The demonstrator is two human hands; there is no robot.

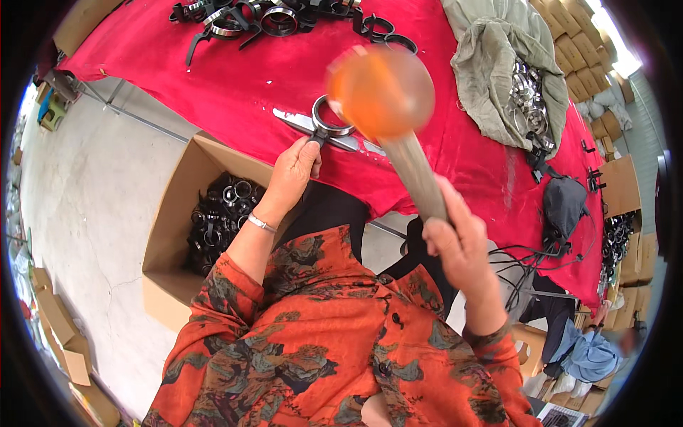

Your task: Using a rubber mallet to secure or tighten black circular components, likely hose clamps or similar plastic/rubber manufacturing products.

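Observation:
My left hand [290, 174] pinches the black handle of a ring-shaped part [333, 131], whose shiny metal ring rests over a flat metal plate [292, 117] on the red cloth. My right hand [461, 238] is wrapped round the greyish handle of a mallet [388, 96]. Its orange head is blurred by motion and hangs above the table, just right of the ring; how far above I cannot tell. The mallet head hides some of the cloth beneath it.
A red-covered table [213, 92] spreads ahead, with black-and-metal ring parts [279, 21] heaped at its far side. A greenish sack [484, 71] spills metal rings [530, 107] at right, near a black pouch [565, 206] and cables. An open cardboard box [171, 213] of similar parts stands at left.

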